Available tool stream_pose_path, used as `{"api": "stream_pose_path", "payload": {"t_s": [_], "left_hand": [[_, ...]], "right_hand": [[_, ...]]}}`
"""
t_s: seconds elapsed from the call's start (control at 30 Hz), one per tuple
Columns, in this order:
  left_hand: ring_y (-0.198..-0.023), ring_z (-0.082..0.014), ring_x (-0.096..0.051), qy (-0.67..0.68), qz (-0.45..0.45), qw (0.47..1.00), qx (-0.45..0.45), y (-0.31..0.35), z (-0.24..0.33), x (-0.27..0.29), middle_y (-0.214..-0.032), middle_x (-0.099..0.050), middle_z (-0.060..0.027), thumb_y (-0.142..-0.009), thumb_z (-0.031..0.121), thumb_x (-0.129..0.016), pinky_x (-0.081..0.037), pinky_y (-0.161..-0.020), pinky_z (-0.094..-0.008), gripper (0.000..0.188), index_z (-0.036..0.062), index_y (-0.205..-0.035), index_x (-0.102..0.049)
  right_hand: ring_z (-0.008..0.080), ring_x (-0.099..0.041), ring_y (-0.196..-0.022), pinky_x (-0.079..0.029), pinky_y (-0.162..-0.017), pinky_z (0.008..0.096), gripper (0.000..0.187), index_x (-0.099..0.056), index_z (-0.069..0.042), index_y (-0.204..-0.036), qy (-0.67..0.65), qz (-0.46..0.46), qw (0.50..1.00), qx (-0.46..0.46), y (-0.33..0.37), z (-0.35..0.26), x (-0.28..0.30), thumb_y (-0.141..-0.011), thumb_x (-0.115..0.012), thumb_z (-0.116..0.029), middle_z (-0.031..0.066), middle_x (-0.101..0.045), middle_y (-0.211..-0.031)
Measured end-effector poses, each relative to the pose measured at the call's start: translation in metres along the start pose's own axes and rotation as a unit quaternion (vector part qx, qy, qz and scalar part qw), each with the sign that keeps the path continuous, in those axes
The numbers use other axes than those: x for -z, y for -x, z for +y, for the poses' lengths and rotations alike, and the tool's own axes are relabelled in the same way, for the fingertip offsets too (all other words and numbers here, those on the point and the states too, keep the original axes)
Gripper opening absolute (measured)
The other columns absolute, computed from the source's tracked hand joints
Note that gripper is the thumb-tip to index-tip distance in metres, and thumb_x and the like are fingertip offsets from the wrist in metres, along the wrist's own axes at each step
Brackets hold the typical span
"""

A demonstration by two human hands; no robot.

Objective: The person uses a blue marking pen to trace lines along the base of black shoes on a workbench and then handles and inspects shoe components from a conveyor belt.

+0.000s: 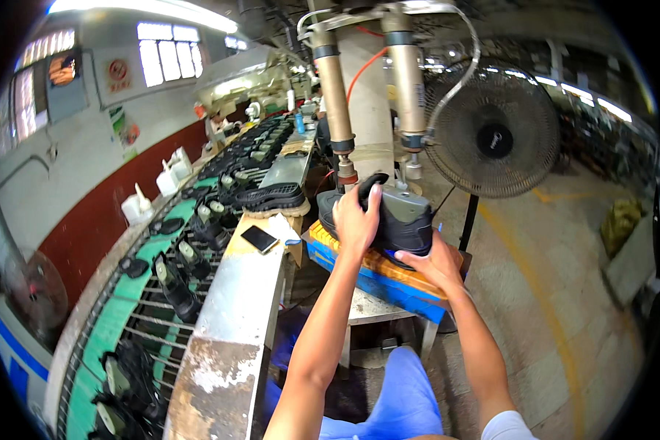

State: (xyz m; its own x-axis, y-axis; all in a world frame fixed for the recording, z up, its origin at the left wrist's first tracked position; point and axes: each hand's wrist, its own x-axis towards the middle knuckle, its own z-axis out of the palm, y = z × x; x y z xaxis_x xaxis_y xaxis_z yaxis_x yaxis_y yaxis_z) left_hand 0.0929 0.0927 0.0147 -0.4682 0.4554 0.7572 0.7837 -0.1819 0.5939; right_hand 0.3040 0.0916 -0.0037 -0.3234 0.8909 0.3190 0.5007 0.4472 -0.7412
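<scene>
A black shoe (407,233) with a grey-green last (405,203) inside it is between my two hands, over the orange pad of a blue press base (374,275). My left hand (356,222) is closed round the upper left part of the shoe, next to a raised black flap. My right hand (434,262) grips the shoe low on its near right side, thumb along the edge of the sole. Left of my left hand, another dark shoe part shows, partly hidden by that hand. Two upright metal cylinders (336,95) of the press stand just above the shoe.
To the left, a conveyor (117,323) with green strips and rollers carries several black shoes. A phone (259,238) and shoe soles (273,198) lie on the metal-topped ledge (231,308) beside it. A large fan (495,132) stands behind the press at right. White bottles (167,180) line the wall side.
</scene>
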Motion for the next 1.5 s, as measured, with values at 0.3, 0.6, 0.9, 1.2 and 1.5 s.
{"api": "stream_pose_path", "payload": {"t_s": [0.3, 0.6, 0.9, 1.2, 1.5], "left_hand": [[-0.094, -0.0143, -0.059, 0.363, 0.260, 0.885, 0.131, 0.027, 0.018, 0.054, -0.099, -0.070, -0.0062, -0.112, 0.035, -0.057, -0.050, -0.087, -0.0337, 0.038, -0.0025, -0.112, -0.067], [-0.083, -0.0131, -0.070, 0.177, 0.042, 0.907, 0.379, 0.151, -0.116, 0.426, -0.100, -0.077, -0.0051, -0.107, 0.054, -0.059, -0.054, -0.078, -0.0283, 0.051, 0.0057, -0.107, -0.075], [-0.137, -0.0464, -0.056, -0.387, 0.069, 0.841, 0.373, 0.273, 0.039, 0.415, -0.148, -0.056, -0.0327, -0.085, 0.019, -0.081, -0.044, -0.115, -0.0458, 0.096, 0.0021, -0.164, -0.029], [-0.126, -0.0431, -0.065, -0.321, 0.133, 0.868, 0.355, 0.167, -0.178, 0.497, -0.134, -0.065, -0.0345, -0.087, 0.024, -0.067, -0.049, -0.109, -0.0425, 0.075, -0.0105, -0.150, -0.047], [-0.130, -0.0428, -0.057, -0.351, 0.157, 0.922, 0.048, 0.183, -0.175, 0.386, -0.139, -0.060, -0.0288, -0.092, 0.039, -0.078, -0.043, -0.115, -0.0488, 0.071, -0.0063, -0.141, -0.055]], "right_hand": [[0.0256, -0.068, -0.118, -0.050, -0.108, 0.0380, 0.088, -0.059, -0.001, -0.143, -0.120, -0.117, 0.983, 0.077, -0.060, 0.066, 0.010, -0.071, -0.095, -0.038, 0.0175, -0.072, -0.127], [0.0220, -0.068, -0.113, -0.052, -0.103, 0.0368, 0.082, -0.059, -0.001, -0.142, -0.122, -0.088, 0.983, 0.104, -0.037, 0.052, 0.002, -0.077, -0.091, -0.040, 0.0151, -0.070, -0.126], [0.0231, -0.064, -0.119, -0.047, -0.108, 0.0359, 0.081, -0.056, 0.000, -0.146, -0.125, -0.101, 0.981, 0.108, -0.043, 0.070, 0.014, -0.084, -0.083, -0.045, 0.0144, -0.066, -0.130], [0.0257, -0.062, -0.122, -0.045, -0.110, 0.0385, 0.091, -0.053, -0.001, -0.148, -0.092, -0.100, 0.985, 0.106, -0.045, 0.068, 0.018, -0.081, -0.083, -0.054, 0.0157, -0.064, -0.133], [0.0251, -0.063, -0.118, -0.049, -0.105, 0.0383, 0.098, -0.056, -0.001, -0.142, -0.186, -0.130, 0.954, 0.198, -0.002, 0.032, 0.027, -0.070, -0.088, -0.058, 0.0125, -0.063, -0.129]]}}
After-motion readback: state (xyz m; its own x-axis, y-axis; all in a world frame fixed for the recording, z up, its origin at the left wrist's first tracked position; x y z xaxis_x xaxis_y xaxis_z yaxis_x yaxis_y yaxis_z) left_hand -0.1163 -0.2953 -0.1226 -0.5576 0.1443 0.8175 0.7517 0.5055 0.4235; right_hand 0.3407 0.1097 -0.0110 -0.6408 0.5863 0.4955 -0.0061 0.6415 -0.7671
